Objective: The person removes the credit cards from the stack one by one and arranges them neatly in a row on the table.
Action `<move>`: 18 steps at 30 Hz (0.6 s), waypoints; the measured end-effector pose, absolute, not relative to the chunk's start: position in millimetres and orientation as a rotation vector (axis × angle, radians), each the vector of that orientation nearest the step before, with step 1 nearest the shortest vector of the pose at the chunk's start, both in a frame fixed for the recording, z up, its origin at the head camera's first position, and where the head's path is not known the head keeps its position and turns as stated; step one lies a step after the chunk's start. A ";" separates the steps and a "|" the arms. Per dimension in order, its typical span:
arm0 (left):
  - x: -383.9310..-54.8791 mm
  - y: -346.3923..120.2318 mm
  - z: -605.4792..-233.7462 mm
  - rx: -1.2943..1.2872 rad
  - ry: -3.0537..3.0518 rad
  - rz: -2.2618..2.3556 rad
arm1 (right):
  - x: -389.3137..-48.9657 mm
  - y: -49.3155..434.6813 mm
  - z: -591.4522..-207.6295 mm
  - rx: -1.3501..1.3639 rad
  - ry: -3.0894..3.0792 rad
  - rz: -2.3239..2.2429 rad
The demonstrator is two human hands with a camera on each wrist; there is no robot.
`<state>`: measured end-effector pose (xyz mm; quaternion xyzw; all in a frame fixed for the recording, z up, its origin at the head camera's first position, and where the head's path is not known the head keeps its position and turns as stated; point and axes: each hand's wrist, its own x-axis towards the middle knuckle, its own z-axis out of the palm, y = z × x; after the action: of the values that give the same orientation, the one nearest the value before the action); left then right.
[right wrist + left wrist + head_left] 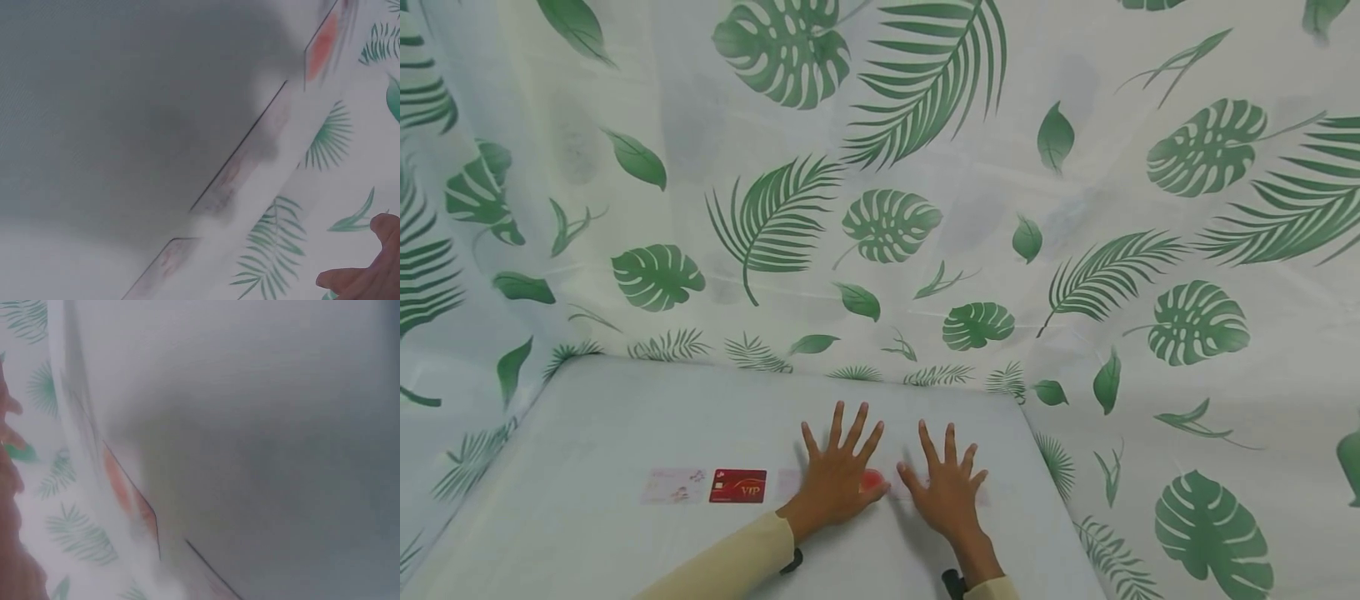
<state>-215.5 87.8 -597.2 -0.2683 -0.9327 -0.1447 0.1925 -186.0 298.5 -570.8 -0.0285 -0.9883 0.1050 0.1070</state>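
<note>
My left hand, its fingers spread wide, is over a row of flat cards on the white tabletop. It covers much of a card with a red round patch and overlaps a pale pink card. To its right, my right hand also has spread fingers and overlaps further pale cards. Neither hand grips anything. Further left lie a red card marked VIP and a pale pink card with a floral print. In the right wrist view, several cards line up end to end.
The white tabletop meets a hanging sheet printed with green leaves at its back edge and sides. Dark wrist straps show below the hands, along with pale yellow sleeves.
</note>
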 end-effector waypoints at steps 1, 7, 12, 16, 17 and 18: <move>-215.0 85.5 -596.5 -0.746 -2.628 -0.408 | -186.0 296.4 -569.7 -0.078 -2.908 0.305; -214.3 73.5 -595.7 -0.702 -2.684 -0.396 | -185.4 284.1 -565.2 -0.021 -2.883 0.280; -212.6 63.3 -598.0 -0.696 -2.659 -0.422 | -184.1 273.7 -561.6 -0.008 -2.897 0.274; -210.1 54.5 -597.2 -0.688 -2.648 -0.432 | -182.5 266.6 -559.0 0.004 -2.919 0.275; -209.8 52.5 -596.0 -0.686 -2.649 -0.427 | -181.9 265.2 -558.1 0.007 -2.924 0.269; -209.4 50.6 -594.1 -0.680 -2.648 -0.412 | -181.5 263.9 -557.1 0.012 -2.926 0.263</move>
<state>-209.4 50.6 -594.1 -0.2416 -0.9408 -0.1465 0.1871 -181.5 263.9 -557.1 0.0041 -0.9908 0.0891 0.1016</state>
